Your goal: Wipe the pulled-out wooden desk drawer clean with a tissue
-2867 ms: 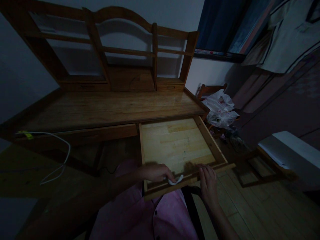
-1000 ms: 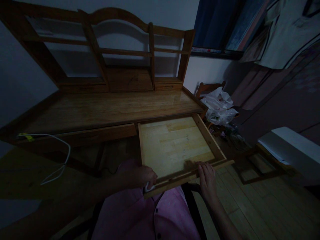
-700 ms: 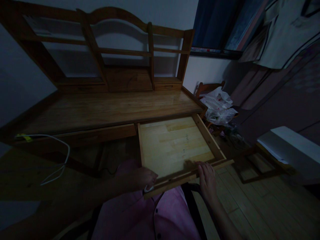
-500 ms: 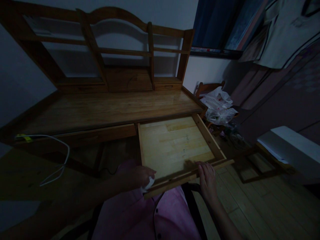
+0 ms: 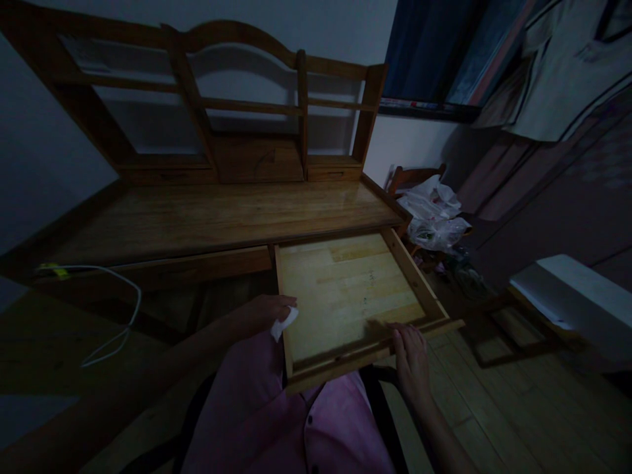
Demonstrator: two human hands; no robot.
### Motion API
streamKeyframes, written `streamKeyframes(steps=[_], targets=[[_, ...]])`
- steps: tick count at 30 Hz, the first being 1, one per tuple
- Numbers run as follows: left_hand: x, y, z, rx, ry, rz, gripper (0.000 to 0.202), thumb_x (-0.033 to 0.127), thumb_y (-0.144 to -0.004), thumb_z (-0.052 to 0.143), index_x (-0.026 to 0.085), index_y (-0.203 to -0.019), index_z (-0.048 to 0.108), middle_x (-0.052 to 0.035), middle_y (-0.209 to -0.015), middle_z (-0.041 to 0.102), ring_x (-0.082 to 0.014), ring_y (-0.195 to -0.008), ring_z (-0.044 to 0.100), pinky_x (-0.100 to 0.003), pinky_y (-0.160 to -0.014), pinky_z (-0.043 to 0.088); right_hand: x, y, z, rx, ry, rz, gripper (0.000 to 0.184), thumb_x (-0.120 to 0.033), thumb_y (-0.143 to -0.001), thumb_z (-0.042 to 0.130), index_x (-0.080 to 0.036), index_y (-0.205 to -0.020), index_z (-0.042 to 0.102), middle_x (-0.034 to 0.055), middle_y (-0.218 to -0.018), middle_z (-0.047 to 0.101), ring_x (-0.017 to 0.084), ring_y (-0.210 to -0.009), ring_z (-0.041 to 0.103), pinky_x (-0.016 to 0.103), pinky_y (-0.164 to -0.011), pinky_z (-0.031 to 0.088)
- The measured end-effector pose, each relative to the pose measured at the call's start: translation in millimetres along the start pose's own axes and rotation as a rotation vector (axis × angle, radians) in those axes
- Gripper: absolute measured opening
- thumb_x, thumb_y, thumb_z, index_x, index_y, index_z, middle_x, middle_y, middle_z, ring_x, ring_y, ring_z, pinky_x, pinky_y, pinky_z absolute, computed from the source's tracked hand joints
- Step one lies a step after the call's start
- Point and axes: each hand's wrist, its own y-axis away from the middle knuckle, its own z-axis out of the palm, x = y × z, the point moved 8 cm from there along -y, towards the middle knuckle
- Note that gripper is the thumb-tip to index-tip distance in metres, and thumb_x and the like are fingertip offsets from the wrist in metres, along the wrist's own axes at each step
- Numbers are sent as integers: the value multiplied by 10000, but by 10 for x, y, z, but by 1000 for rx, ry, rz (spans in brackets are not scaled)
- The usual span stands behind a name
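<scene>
A light wooden drawer (image 5: 340, 289) stands pulled out of a wooden desk (image 5: 217, 214) above my lap. My left hand (image 5: 261, 311) is closed around a small white cloth (image 5: 282, 322) and presses it against the outer left side rail of the drawer. My right hand (image 5: 412, 359) rests on the drawer's front edge near its right end, fingers curled over the rail. The drawer's bottom is bare apart from a few small dark marks.
A hutch with bare shelves (image 5: 207, 105) rises at the back of the desk. A white cable (image 5: 123, 309) hangs off the desk's left end. A chair with plastic bags (image 5: 434, 214) stands to the right; a white box (image 5: 573, 296) sits farther right on the wooden floor.
My left hand with the cloth has moved from the drawer's front edge, around its front left corner, up along the left side rail. My right hand has stayed on the front edge.
</scene>
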Motion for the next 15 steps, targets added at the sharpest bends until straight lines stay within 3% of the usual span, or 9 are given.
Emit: streamKeyframes(steps=[7,10,15], targets=[[-241,-93,-130,-8,-56,-35,183,22,-845,505,166,-776,594,-118,-1354,624,-197,-1304,545,-310,-1025,485,-5,6,-7,3,3,3,290,-305,-1022,358,-226,-1161,599,72,-1103,666,232,-1098,565,492,-1075,326],[-289,-188,-118,-58,-190,-21,138,35,-827,545,139,-851,632,-158,-1327,635,-242,-1319,530,-346,-1024,497,-13,8,-9,-1,-5,5,301,-313,-1022,351,-223,-1157,605,75,-1091,672,236,-1085,574,496,-1067,335],[-286,-303,-84,-95,-321,66,257,14,-806,542,99,-1019,657,-187,-1311,633,-262,-1374,463,-380,-1061,476,-11,7,-7,-14,-4,20,299,-301,-1020,353,-229,-1169,602,72,-1104,675,236,-1094,580,503,-1082,320]])
